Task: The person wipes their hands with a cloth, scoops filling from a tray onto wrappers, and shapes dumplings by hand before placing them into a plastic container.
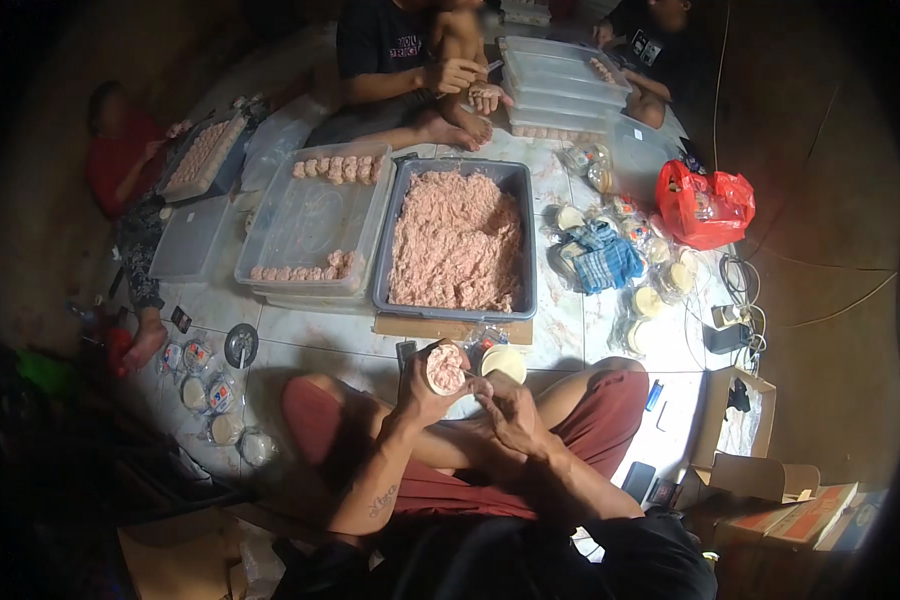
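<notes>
My left hand [426,388] is curled around a round pale dumpling wrapper with pink minced filling [446,369] in it, held above my lap. Close to its right side is my right hand [511,408], fingers pinched near the wrapper's edge. They seem to grip a thin tool, too small to make out. Just beyond the hands, a stack of round pale wrappers [503,365] lies on the floor. Behind it stands a grey tub [381,270] heaped with pink minced mixture [455,240].
Left of the tub, a clear plastic box [315,220] holds rows of dumplings. Packets of wrappers [645,300], a blue checked cloth [602,262] and a red bag [705,205] lie right. Several people sit around. A cardboard box [740,425] and cables [745,290] are at right.
</notes>
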Demonstrator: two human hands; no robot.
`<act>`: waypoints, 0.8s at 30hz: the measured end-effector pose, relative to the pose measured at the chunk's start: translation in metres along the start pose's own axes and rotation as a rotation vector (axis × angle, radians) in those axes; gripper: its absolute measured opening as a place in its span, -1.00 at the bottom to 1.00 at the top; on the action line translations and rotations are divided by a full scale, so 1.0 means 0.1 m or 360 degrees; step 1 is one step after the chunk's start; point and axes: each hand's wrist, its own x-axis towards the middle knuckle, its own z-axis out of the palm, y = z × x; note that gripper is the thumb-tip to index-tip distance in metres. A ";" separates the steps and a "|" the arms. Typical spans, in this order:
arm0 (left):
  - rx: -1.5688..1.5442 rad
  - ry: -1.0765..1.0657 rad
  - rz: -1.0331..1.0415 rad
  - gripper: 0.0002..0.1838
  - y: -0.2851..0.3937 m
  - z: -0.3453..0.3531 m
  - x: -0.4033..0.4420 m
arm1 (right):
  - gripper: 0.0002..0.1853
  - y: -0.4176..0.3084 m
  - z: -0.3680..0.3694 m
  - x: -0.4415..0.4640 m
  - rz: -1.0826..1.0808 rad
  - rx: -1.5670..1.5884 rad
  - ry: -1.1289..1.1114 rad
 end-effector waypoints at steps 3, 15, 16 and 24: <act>0.0363 0.0226 -0.0275 -0.49 0.07 -0.01 0.02 | -0.85 0.00 -0.19 0.06 -0.0006 -0.0122 0.0051; -0.0485 0.0007 -0.0078 -0.50 -0.03 -0.01 -0.01 | -0.77 -0.02 0.13 -0.15 0.0450 0.0988 -0.0029; -0.0361 -0.0073 -0.0182 -0.54 -0.06 0.05 -0.07 | -0.86 0.19 0.19 -0.14 0.0088 0.0368 0.0074; -0.0381 0.0188 -0.0187 -0.39 -0.01 -0.19 -0.01 | -0.81 0.05 -0.16 -0.17 0.0323 0.0255 0.0266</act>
